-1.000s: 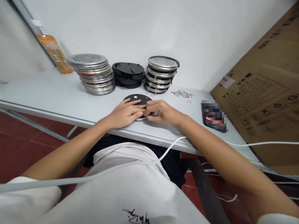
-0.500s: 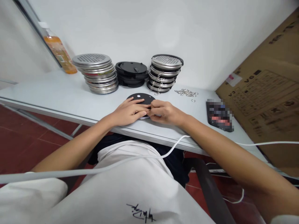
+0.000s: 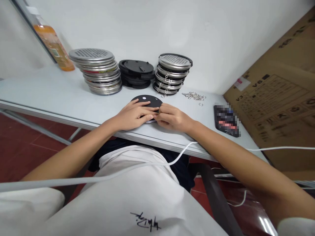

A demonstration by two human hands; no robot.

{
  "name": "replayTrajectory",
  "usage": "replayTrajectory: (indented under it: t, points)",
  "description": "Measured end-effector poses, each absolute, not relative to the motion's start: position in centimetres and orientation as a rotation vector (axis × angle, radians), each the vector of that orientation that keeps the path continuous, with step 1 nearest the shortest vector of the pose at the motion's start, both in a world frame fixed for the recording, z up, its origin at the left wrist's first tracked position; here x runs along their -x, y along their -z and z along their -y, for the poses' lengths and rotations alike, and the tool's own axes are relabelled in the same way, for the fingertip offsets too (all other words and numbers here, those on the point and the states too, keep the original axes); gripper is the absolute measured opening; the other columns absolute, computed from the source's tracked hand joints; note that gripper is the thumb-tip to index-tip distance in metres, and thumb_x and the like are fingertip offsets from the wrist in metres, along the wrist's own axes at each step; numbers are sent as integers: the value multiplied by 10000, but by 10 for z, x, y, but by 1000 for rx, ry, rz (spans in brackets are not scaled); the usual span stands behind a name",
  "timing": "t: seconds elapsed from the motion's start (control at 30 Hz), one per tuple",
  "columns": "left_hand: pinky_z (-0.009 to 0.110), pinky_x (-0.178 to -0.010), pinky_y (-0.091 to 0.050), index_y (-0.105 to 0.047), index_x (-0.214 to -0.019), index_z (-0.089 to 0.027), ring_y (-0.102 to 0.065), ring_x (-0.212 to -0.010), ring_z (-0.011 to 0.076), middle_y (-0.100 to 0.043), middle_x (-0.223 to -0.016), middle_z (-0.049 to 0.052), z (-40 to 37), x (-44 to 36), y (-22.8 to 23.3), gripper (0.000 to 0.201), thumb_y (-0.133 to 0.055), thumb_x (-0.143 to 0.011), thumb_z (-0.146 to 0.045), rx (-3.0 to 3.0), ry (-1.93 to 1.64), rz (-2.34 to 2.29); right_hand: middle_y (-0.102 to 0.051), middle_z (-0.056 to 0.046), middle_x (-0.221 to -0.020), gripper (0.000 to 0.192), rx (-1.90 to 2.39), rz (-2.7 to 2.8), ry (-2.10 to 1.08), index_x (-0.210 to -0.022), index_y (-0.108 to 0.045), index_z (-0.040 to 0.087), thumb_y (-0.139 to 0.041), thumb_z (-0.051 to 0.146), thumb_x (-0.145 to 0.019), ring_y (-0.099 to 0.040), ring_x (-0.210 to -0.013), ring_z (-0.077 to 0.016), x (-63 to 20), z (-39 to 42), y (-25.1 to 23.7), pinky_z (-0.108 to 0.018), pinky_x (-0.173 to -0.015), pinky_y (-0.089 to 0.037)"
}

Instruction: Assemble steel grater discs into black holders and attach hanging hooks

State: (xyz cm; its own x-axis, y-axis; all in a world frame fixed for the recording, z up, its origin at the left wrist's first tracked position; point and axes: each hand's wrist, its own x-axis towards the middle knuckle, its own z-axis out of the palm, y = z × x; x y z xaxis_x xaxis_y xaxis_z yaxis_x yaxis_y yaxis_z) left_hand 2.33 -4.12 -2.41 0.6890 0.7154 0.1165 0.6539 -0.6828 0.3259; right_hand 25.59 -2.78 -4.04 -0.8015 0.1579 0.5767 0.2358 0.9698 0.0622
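A round black disc with a white dot and a silvery lower rim lies near the table's front edge. My left hand rests flat across it with the fingers spread, its thumb by the near rim. At the disc's right edge, my right hand is closed in a pinch, its fingertips meeting those of the left. Whatever sits between the right fingertips is hidden. Behind the disc stands a stack of silver and black round pieces with wire clip handles sticking out of its front.
A stack of silver lids and a pile of black round parts stand at the back. Small metal wire pieces lie right of them, near a phone. A bottle, a cardboard box and a white cable flank the space.
The camera view has shifted slightly, so the stacks and bottle appear higher and further left. Both hands stay at the disc, the right still pinching at its edge.
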Motion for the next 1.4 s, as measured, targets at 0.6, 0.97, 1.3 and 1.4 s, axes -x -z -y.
replayTrajectory:
  t: [0.6,0.97,1.3,1.4]
  points:
    - [554,-1229,-159,-643,-1302,-419,-340,-1495,229,-536,-1489,-100,43,-25,27,364,-418,-1017,-432,-2618,-439,-1109,-515,-35,-760,155,311,2544,87,-966,-656,218,-511,259,-1004,-507,-706,-176,-266,27,38,-333,-700,-452]
    - [560,-1215,-208,-554,-1402,-437,-370,-1482,244,-513,-1505,-88,45,-24,26,443,-443,-987,-328,-2649,-464,-1116,-569,-47,-766,108,345,2435,33,-979,-686,190,-592,212,-929,-549,-697,-175,-271,30,23,-323,-672,-478]
    - [547,-1228,-197,-567,-1406,-393,-367,-1482,283,-473,-1539,-74,50,-24,23,463,-501,-948,-389,-2737,-446,-1113,-630,-28,-693,146,688,2162,-116,-816,-703,178,-606,232,-910,-556,-644,-144,-286,21,5,-288,-638,-447]
    - [537,-1226,-212,-507,-1467,-341,-365,-1483,285,-480,-1540,-24,49,-22,25,531,-516,-943,-432,-2746,-464,-1113,-668,-41,-759,158,689,2306,-340,-870,-721,164,-644,295,-912,-588,-693,-143,-283,22,6,-280,-677,-462]
